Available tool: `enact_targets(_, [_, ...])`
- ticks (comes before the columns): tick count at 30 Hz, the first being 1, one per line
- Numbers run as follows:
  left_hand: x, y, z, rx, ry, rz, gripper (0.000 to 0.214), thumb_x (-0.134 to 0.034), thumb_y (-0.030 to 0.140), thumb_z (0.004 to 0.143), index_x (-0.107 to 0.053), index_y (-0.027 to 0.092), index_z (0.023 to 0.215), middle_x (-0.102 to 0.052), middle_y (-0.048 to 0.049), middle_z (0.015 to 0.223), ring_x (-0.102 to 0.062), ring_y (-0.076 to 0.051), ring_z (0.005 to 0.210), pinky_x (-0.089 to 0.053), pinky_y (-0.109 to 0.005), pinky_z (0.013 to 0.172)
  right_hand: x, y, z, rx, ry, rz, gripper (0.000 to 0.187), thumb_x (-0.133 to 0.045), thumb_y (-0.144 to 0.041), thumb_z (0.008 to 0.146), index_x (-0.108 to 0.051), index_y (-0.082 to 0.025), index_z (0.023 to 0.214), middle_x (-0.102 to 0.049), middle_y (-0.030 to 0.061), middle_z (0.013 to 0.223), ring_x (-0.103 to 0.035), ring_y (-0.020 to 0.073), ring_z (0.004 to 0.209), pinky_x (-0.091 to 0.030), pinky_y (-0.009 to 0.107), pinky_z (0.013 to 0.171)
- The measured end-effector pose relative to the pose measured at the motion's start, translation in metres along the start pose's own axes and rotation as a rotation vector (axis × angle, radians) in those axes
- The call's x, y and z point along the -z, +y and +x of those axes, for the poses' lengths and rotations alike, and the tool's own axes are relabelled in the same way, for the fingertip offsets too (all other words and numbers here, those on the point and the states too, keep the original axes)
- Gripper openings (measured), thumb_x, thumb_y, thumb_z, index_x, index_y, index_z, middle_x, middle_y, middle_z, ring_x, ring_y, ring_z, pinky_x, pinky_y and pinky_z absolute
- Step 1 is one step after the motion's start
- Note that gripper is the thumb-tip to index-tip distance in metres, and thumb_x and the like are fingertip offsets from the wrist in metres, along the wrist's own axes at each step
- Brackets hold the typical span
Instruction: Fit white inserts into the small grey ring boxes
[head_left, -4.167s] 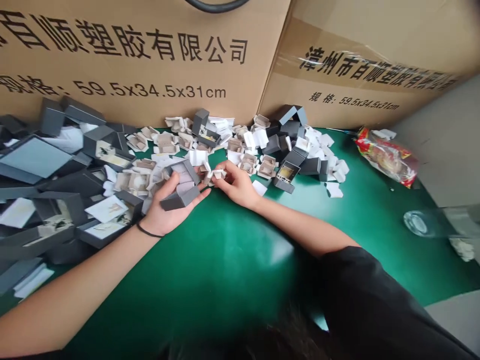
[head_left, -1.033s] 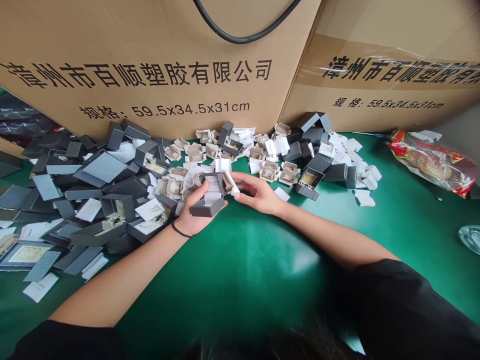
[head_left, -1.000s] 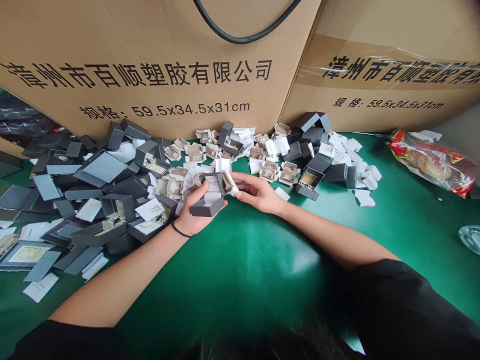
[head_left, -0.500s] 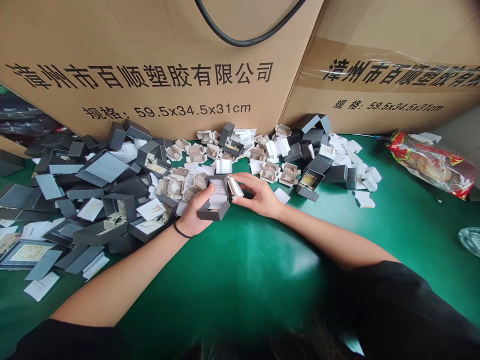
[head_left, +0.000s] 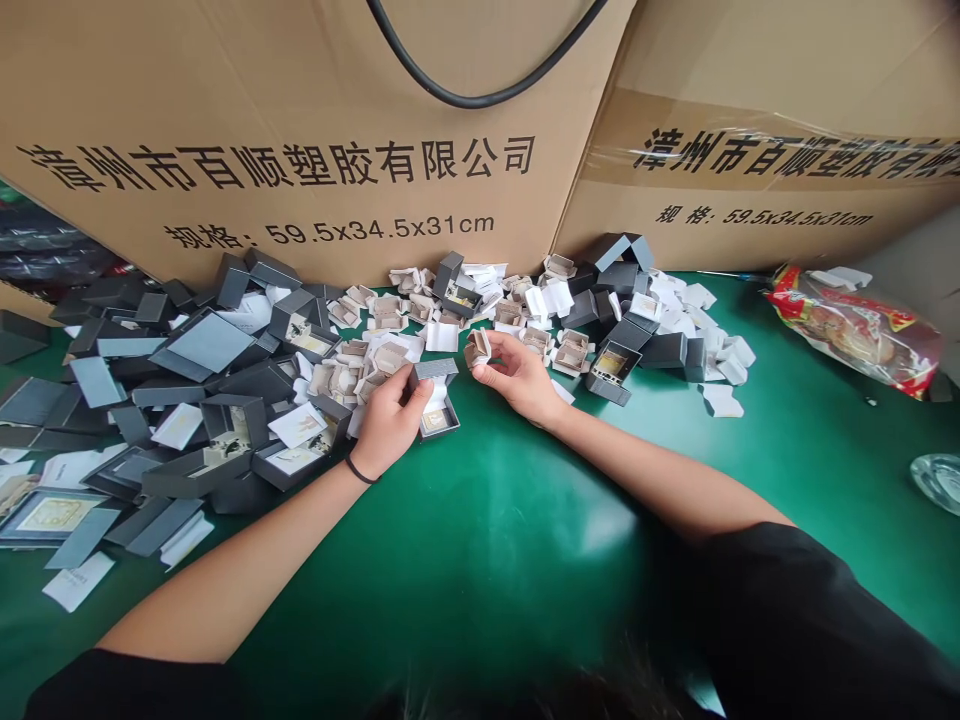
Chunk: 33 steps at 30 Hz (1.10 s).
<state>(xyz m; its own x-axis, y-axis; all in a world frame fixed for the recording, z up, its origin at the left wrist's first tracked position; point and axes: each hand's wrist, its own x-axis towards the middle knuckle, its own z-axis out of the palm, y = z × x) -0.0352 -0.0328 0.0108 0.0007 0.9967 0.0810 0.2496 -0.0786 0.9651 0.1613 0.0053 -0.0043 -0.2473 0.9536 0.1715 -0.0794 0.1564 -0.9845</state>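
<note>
My left hand [head_left: 391, 422] is closed around a small dark grey gift box [head_left: 439, 422], its lid raised and a gold-toned piece showing inside. To the right of it, my right hand [head_left: 517, 378] pinches a small folded cardboard insert [head_left: 477, 348] between thumb and fingers. The insert is apart from the box. Just beyond my hands lie several similar cardboard inserts [head_left: 388, 356] and a white folded card [head_left: 442, 337]. Another open dark box [head_left: 613, 370] with a yellowish inside rests to the right of my right hand.
A heap of dark boxes [head_left: 202, 345] and loose papers covers the left side of the green table [head_left: 510, 560]. Two large cartons [head_left: 300, 90] stand behind. At the right are white scraps [head_left: 724, 400], a red food packet [head_left: 855, 330] and a glass dish [head_left: 937, 480].
The insert in my right hand has turned and moved up, away from the box. The box in my left hand has tipped, and its inside now shows a gold-toned piece.
</note>
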Motion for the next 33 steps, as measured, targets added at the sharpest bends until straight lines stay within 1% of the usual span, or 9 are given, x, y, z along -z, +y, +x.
enact_targets(3, [-0.003,0.001,0.000,-0.044,0.027,0.081,0.030,-0.059,0.036,0.080,-0.063,0.020,0.105,-0.066,-0.0040,0.098,-0.059,-0.020,0.089,-0.043,-0.026,0.082,-0.001,0.000,0.000,-0.007,-0.024,0.068,0.053,-0.072,-0.050,0.068,-0.055,-0.021,0.110,-0.063,0.0041,0.098,-0.059,0.0164,0.091,-0.049,0.035,0.088])
enact_targets(5, [-0.004,0.003,-0.001,-0.053,0.010,0.111,0.030,-0.060,0.035,0.078,-0.061,0.021,0.105,-0.065,-0.0040,0.099,-0.059,-0.020,0.087,-0.044,-0.027,0.080,-0.002,0.000,0.001,-0.014,-0.043,0.107,0.055,-0.072,-0.051,0.067,-0.055,-0.021,0.110,-0.063,0.0039,0.097,-0.059,0.0169,0.091,-0.050,0.036,0.088])
enact_targets(9, [-0.005,0.010,-0.005,-0.134,0.018,0.164,0.019,-0.066,0.028,0.071,-0.061,0.021,0.087,-0.063,-0.0041,0.094,-0.056,-0.021,0.088,-0.044,-0.029,0.082,-0.003,-0.002,0.002,-0.017,-0.049,0.126,0.056,-0.073,-0.052,0.065,-0.054,-0.021,0.108,-0.064,0.0043,0.099,-0.060,0.0185,0.094,-0.050,0.038,0.089])
enact_targets(14, [-0.005,0.013,-0.006,-0.200,-0.007,0.196,0.021,-0.065,0.019,0.068,-0.046,0.022,0.078,-0.063,-0.0066,0.105,-0.057,-0.022,0.099,-0.041,-0.034,0.091,-0.003,-0.004,0.002,-0.012,-0.048,0.143,0.057,-0.075,-0.050,0.064,-0.054,-0.021,0.108,-0.064,0.0052,0.103,-0.060,0.0195,0.098,-0.049,0.040,0.094])
enact_targets(18, [-0.008,0.014,-0.007,-0.129,0.007,0.060,0.025,-0.057,0.014,0.072,-0.047,0.022,0.093,-0.061,-0.0082,0.119,-0.058,-0.023,0.107,-0.039,-0.036,0.096,-0.004,-0.003,0.001,-0.022,-0.050,0.152,0.056,-0.075,-0.048,0.065,-0.054,-0.021,0.108,-0.064,0.0053,0.103,-0.060,0.0193,0.098,-0.049,0.040,0.094])
enact_targets(21, [-0.009,0.016,-0.008,-0.104,0.028,0.022,0.039,-0.053,0.011,0.074,-0.050,0.023,0.112,-0.060,-0.0072,0.122,-0.058,-0.022,0.109,-0.037,-0.035,0.099,-0.004,-0.003,0.001,-0.030,-0.056,0.128,0.056,-0.074,-0.050,0.066,-0.054,-0.021,0.109,-0.065,0.0053,0.104,-0.060,0.0195,0.100,-0.048,0.040,0.095])
enact_targets(26, [-0.007,0.013,-0.006,-0.180,0.071,0.152,0.038,-0.052,0.015,0.077,-0.053,0.021,0.114,-0.062,-0.0059,0.109,-0.055,-0.022,0.110,-0.032,-0.036,0.105,-0.005,-0.003,0.000,-0.033,-0.073,0.113,0.055,-0.074,-0.050,0.066,-0.055,-0.022,0.109,-0.065,0.0047,0.104,-0.060,0.0195,0.099,-0.048,0.039,0.095])
enact_targets(29, [-0.005,0.009,-0.005,-0.221,0.083,0.258,0.035,-0.056,0.021,0.078,-0.052,0.021,0.113,-0.059,-0.0073,0.112,-0.052,-0.024,0.110,-0.032,-0.036,0.104,-0.005,-0.001,-0.001,-0.055,-0.089,0.118,0.056,-0.073,-0.050,0.066,-0.055,-0.022,0.111,-0.065,0.0043,0.103,-0.061,0.0192,0.098,-0.049,0.039,0.094])
enact_targets(33, [-0.005,0.005,-0.006,-0.296,0.029,0.379,0.043,-0.058,0.024,0.077,-0.046,0.020,0.118,-0.053,-0.0097,0.116,-0.048,-0.025,0.114,-0.033,-0.037,0.103,-0.003,0.000,-0.001,-0.047,-0.072,0.135,0.056,-0.073,-0.049,0.067,-0.054,-0.021,0.112,-0.065,0.0052,0.104,-0.061,0.0192,0.099,-0.048,0.039,0.095])
